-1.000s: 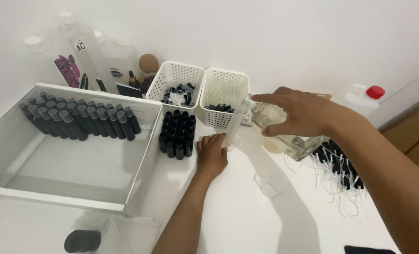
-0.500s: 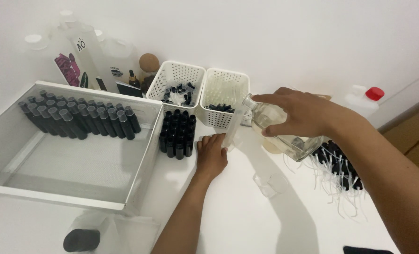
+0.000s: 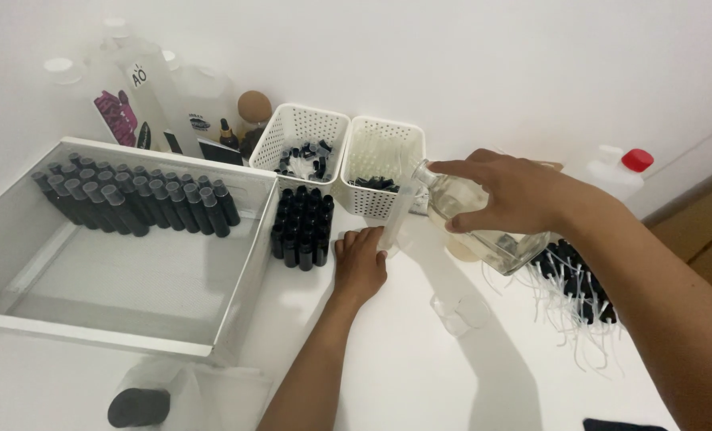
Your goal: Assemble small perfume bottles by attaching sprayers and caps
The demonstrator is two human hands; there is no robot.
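The head view shows a white desk (image 3: 404, 375) that stands against a plain white wall. On the left side of the desk is a large white tray (image 3: 244, 263) with low walls, and inside it, along the far side, lie two rows of small dark bottles (image 3: 132, 203). Behind the tray stand several big clear plastic bottles (image 3: 144, 88) with white caps.

Near the middle there are two white perforated baskets. The left basket (image 3: 296, 132) holds small black parts, and the right basket (image 3: 388, 152) holds a few dark pieces at its bottom. Just in front of the left basket, a group of small black bottles (image 3: 301, 227) stands upright on the desk.

The left hand (image 3: 361, 262) rests on the desk just beside this group, and its fingers touch the base of a slim clear tube (image 3: 396, 219) that stands in front of the right basket. The fingers are narrow around it.

The right hand (image 3: 506, 194) holds a clear glass bottle (image 3: 483, 231) with pale liquid. The bottle is tilted, with its neck toward the top of the tube. The fingers are closed over the body of the bottle.

A small clear cup (image 3: 461, 311) stands on the desk below the right hand. At the right lies a pile of black caps with thin white tubes (image 3: 579, 291), and farther back is a white bottle with a red cap (image 3: 623, 168).
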